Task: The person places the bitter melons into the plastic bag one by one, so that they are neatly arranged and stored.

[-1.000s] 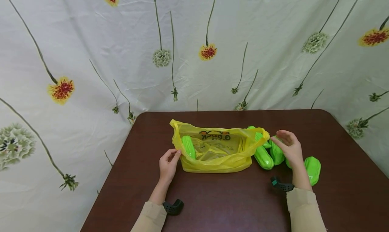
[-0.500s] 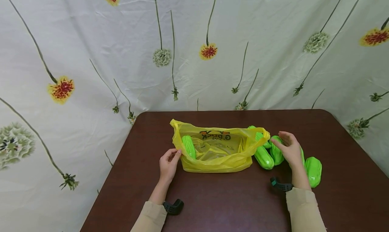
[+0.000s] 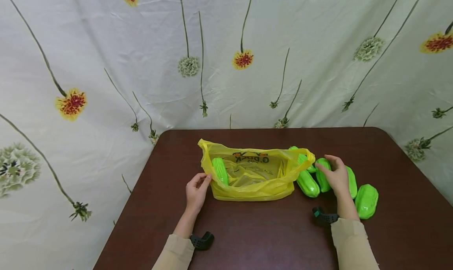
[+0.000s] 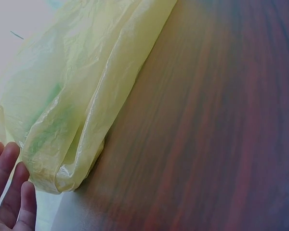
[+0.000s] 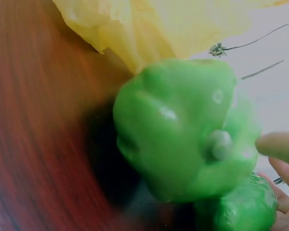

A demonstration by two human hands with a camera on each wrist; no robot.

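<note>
A yellow plastic bag (image 3: 253,191) with printed letters lies with its mouth spread on the table, and one ridged green gourd (image 3: 220,171) shows inside at its left. My left hand (image 3: 196,191) pinches the bag's left edge between thumb and fingers; in the left wrist view, fingertips (image 4: 12,151) meet the crinkled film. Beside the bag's right end, my right hand (image 3: 336,177) hovers over a green gourd (image 3: 322,175), thumb and fingers apart. A large glossy gourd (image 5: 178,130) fills the middle of the right wrist view. Whether the hand touches a gourd, I cannot tell.
More green gourds lie right of the bag: one (image 3: 308,184) against it, one (image 3: 351,182) partly behind the right hand, and one (image 3: 366,201) farther right. Behind the dark brown table (image 3: 262,238) hangs a flower-printed white cloth (image 3: 219,89).
My right hand has shifted slightly left and lower, uncovering more of the gourds around it. The rightmost gourd has moved slightly right. My left hand and the bag have stayed nearly still.
</note>
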